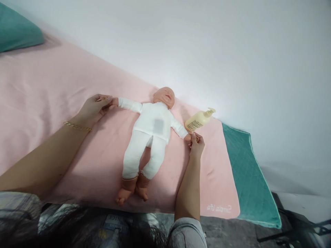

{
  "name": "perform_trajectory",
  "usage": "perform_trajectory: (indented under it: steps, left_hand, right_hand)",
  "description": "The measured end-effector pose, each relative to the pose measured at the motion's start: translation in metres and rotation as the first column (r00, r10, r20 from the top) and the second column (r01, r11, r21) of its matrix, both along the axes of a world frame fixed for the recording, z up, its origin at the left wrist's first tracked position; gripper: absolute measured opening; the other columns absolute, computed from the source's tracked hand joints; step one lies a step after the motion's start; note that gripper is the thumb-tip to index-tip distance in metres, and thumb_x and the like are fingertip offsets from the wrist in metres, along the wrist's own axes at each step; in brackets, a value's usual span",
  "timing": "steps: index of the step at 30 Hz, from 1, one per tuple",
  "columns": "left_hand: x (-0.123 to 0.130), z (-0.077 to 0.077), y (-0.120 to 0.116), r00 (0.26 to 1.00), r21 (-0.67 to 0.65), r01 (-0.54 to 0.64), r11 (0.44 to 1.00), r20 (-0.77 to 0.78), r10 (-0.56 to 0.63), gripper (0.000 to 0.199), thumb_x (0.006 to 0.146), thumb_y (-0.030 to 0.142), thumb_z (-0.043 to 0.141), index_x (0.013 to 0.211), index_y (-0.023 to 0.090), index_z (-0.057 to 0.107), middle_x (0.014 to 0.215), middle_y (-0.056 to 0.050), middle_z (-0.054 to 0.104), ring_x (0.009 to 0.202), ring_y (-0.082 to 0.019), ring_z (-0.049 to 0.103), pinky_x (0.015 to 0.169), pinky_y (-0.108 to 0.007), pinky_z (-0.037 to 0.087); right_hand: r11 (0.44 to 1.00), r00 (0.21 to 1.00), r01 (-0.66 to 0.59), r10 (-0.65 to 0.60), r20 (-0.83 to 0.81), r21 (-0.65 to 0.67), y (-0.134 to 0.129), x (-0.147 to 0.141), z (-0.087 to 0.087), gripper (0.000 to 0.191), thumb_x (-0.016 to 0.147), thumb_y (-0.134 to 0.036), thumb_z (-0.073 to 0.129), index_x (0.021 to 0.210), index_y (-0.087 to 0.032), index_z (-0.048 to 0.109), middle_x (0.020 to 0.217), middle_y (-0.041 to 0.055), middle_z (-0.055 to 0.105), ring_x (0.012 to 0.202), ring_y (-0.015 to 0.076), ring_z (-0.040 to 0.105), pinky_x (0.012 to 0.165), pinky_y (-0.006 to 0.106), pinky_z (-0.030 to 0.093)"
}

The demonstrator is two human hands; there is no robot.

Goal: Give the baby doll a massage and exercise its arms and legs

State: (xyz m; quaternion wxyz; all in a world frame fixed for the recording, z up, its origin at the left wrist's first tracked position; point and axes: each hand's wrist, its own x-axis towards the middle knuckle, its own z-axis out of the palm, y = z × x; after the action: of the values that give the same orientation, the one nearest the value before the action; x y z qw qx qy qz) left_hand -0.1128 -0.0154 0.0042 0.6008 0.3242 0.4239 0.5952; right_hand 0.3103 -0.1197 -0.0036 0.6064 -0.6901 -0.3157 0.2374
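A baby doll (151, 119) in a white cloth suit lies on its back on the pink blanket (98, 168), its head toward the wall and its bare feet toward me. Its arms are stretched out to both sides. My left hand (94, 106), with a gold bracelet at the wrist, pinches the doll's hand on the left. On the other side, my right hand (197, 143) has its fingers closed on the doll's other hand. A pale yellow pump bottle (198, 120) leans tilted just beyond my right hand, near the doll's sleeve.
Behind the bed runs a white wall (207, 51). A green pillow (20, 31) is at the far left, and a green quilted cover (244, 172) shows past the blanket's right edge. Black metal parts (297, 220) stand at the lower right, beside the grey floor.
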Motion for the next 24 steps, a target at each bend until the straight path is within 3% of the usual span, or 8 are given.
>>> perform_trajectory:
  steps: [4, 7, 10, 15, 19, 24]
  left_hand:
    - [0.0018, -0.0023, 0.0025, 0.993, -0.012, -0.107, 0.994, 0.040, 0.108, 0.016, 0.089, 0.011, 0.061, 0.072, 0.011, 0.062, 0.069, -0.004, 0.062, 0.067, -0.009, 0.062, 0.061, -0.016, 0.055]
    - [0.0014, -0.0036, 0.0051, 0.994, -0.025, -0.083, 0.996, 0.063, 0.085, 0.021, 0.094, 0.013, 0.054, 0.076, 0.010, 0.065, 0.073, -0.005, 0.063, 0.069, -0.009, 0.064, 0.064, -0.017, 0.057]
    - [-0.0007, -0.0047, 0.0069, 0.994, -0.052, -0.073, 0.996, 0.079, 0.077, 0.022, 0.095, 0.009, 0.049, 0.087, 0.008, 0.069, 0.083, -0.009, 0.067, 0.077, -0.011, 0.066, 0.069, -0.018, 0.058]
    - [-0.0046, -0.0074, 0.0087, 0.992, -0.065, -0.035, 0.997, 0.116, 0.043, 0.019, 0.091, 0.003, 0.053, 0.097, 0.008, 0.071, 0.089, -0.009, 0.069, 0.086, -0.012, 0.068, 0.079, -0.019, 0.059]
    - [-0.0037, -0.0054, 0.0074, 0.991, -0.063, -0.022, 0.998, 0.130, 0.030, 0.018, 0.086, 0.001, 0.058, 0.096, 0.007, 0.072, 0.092, -0.007, 0.069, 0.087, -0.011, 0.068, 0.083, -0.017, 0.058]
    - [-0.0013, -0.0019, 0.0039, 0.993, -0.057, -0.036, 0.998, 0.113, 0.042, 0.023, 0.080, -0.005, 0.062, 0.096, 0.009, 0.071, 0.089, -0.007, 0.069, 0.083, -0.011, 0.069, 0.080, -0.017, 0.059]
  right_hand:
    - [1.000, 1.000, 0.007, -0.007, 0.014, 0.008, 0.0001, 0.0009, -0.0013, 0.046, 0.072, -0.059, 0.070, 0.085, -0.016, 0.064, 0.061, -0.0039, 0.060, 0.038, 0.0050, 0.037, 0.037, 0.022, 0.028]
    - [1.000, 1.000, 0.009, -0.009, 0.008, 0.008, 0.0002, 0.0020, -0.0025, 0.047, 0.075, -0.059, 0.067, 0.093, -0.015, 0.068, 0.067, -0.0010, 0.065, 0.040, 0.0055, 0.040, 0.038, 0.022, 0.029]
    - [0.999, 1.000, -0.017, 0.017, -0.020, 0.035, 0.0005, 0.0036, -0.0034, 0.049, 0.076, -0.056, 0.066, 0.104, -0.016, 0.069, 0.085, 0.0036, 0.071, 0.044, 0.0049, 0.043, 0.041, 0.022, 0.033]
    - [0.988, 0.974, -0.101, 0.122, -0.193, 0.113, 0.0017, 0.0075, -0.0040, 0.054, 0.070, -0.048, 0.075, 0.115, -0.019, 0.066, 0.102, 0.0051, 0.071, 0.051, 0.0037, 0.047, 0.048, 0.020, 0.040]
    - [0.978, 0.953, -0.150, 0.182, -0.242, 0.144, 0.0013, 0.0086, -0.0031, 0.056, 0.066, -0.043, 0.081, 0.115, -0.020, 0.066, 0.103, 0.0043, 0.069, 0.054, 0.0038, 0.049, 0.051, 0.020, 0.043]
    - [0.987, 0.971, -0.127, 0.143, -0.190, 0.096, 0.0006, 0.0057, -0.0016, 0.061, 0.063, -0.044, 0.083, 0.115, -0.019, 0.064, 0.090, 0.0006, 0.068, 0.053, 0.0047, 0.049, 0.051, 0.021, 0.043]
